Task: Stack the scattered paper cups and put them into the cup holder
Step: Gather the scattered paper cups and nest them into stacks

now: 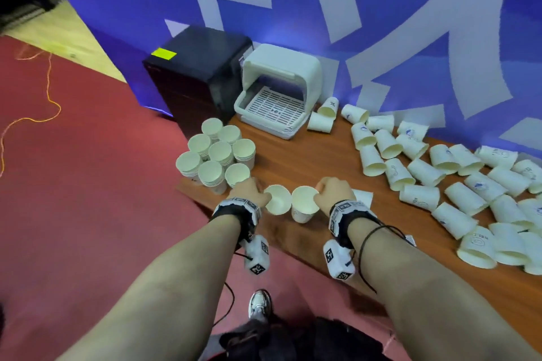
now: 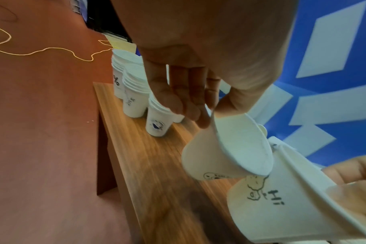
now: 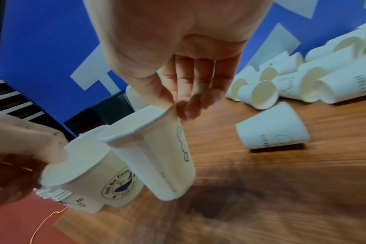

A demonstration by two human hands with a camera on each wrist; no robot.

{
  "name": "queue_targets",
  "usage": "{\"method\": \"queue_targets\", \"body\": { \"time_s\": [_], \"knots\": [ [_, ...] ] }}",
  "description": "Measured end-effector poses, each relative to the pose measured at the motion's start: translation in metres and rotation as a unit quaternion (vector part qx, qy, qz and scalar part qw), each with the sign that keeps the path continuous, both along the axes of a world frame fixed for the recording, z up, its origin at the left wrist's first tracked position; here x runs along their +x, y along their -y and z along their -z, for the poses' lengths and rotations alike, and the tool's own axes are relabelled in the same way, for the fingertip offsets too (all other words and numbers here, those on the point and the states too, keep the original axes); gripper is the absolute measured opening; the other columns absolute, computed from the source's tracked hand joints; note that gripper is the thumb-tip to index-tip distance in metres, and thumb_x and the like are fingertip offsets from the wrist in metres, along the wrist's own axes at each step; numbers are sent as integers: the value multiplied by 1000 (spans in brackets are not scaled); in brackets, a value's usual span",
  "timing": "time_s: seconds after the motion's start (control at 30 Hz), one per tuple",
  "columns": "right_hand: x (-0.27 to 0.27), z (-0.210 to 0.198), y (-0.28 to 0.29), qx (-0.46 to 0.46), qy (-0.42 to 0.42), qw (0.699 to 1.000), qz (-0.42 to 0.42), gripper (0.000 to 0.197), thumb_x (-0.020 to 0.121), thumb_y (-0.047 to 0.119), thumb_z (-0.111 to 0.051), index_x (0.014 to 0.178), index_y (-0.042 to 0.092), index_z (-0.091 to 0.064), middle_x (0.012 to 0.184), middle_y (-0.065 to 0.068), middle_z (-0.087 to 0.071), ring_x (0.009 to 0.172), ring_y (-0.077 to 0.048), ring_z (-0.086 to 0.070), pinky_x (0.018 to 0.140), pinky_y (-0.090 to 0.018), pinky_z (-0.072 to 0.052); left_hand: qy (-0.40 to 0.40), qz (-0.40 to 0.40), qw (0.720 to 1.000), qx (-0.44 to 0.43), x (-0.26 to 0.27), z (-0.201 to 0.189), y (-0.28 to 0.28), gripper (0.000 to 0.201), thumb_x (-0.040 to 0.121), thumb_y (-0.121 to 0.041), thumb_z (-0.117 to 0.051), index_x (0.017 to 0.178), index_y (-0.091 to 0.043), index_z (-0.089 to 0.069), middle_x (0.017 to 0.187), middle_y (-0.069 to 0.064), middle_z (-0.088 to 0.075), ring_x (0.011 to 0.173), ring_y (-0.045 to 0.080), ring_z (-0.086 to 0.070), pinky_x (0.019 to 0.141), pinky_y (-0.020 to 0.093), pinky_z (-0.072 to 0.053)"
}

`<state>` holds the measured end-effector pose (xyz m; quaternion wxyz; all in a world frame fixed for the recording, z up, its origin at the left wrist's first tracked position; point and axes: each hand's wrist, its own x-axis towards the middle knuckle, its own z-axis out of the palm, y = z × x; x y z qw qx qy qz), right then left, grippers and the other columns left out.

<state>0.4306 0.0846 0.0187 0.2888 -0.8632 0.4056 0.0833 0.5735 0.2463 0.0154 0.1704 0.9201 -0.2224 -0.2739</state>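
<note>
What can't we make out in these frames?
- Left wrist: left hand covers the tops of the stacked cups.
- Right wrist: logo text on the left hand's cup is blurred and partly covered by the right hand's cup.
- Head: scattered cups are cut off by the right edge.

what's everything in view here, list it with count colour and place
stacks of cups: about eight upright stacks, white, table's left end
scattered cups: dozens lying on their sides, white with dark prints, right part of the table
left cup: one, white, pinched at the rim
right cup: one, white, with a drawing and "Hi", pinched at the rim
cup holder: one, white, lid raised, nothing on its slotted tray, back of the table
table: one, brown wood
black cabinet: one, with a yellow note, left of the holder
orange cord: one, on the red floor
blue backdrop: one, pale lettering, behind the table
left hand: holds left cup
right hand: holds right cup
</note>
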Motion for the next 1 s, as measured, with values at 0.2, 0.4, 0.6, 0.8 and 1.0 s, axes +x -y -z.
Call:
{"method": "queue_targets", "body": {
  "time_s": [0.2,0.4,0.6,0.8,1.0],
  "knots": [
    [80,-10,-25,1,38,999,36,19,76,15,-55,85,29,-63,92,-2,-64,81,-24,-62,66,-29,-50,-22,-53,997,-54,80,2,-34,17,62,-35,-60,69,-20,-57,67,1,-66,65,24,-66,65,37,-58],
    [131,-18,-24,-14,56,998,27,17,74,16,-57,83,27,-64,88,-1,-66,78,-24,-61,61,-27,-45,-17,-160,979,-126,118,-2,-43,19,63,-31,-60,63,-17,-48,63,3,-56,59,23,-49,62,36,-51],
    [168,-19,-6,-31,47,998,-6,13,75,16,-58,79,27,-61,89,-2,-64,77,-23,-58,62,-26,-41,-62,-255,953,-152,139,20,-42,18,55,-31,-58,57,-19,-44,59,7,-58,55,23,-54,68,53,-58],
    [184,-15,13,-27,40,999,-16,12,77,18,-59,83,28,-62,92,-4,-65,82,-25,-61,66,-27,-45,-82,-254,956,-124,134,35,-37,25,61,-31,-62,59,-19,-40,60,11,-52,56,27,-55,68,50,-59],
    [192,-8,19,-13,41,999,-8,13,78,17,-59,82,28,-61,94,-5,-66,84,-25,-60,68,-27,-45,-92,-244,959,-111,134,51,-32,14,61,-28,-59,60,-16,-52,70,15,-69,64,31,-68,67,48,-61]
  ]
}}
